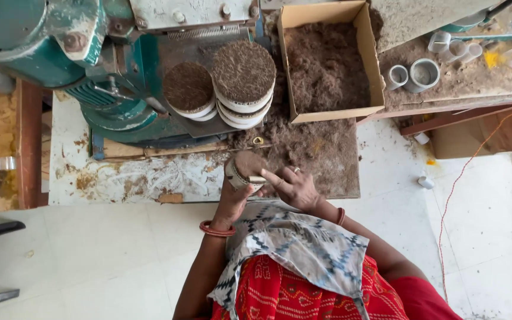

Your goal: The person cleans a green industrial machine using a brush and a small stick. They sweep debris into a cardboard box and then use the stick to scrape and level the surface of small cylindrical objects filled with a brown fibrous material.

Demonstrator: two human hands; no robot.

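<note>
The left hand (232,198), wrist bent up, grips a short white cup (243,169) packed with brown fibre, just above the bench edge. The right hand (294,188) lies open, forefinger touching the cup's side. Behind, apparently five filled cups (243,80) sit stacked by a green machine (114,89). A cardboard box (374,65) holds loose fibre.

Teal machine (114,71); brown-filled white cup (245,169); tan box (330,62).

Cardboard box (331,65) matt – brown powder (326,68) coarse, fibrous; machine (108,71) painted metal, chipped; cups (425,74) smooth plastic.
</note>
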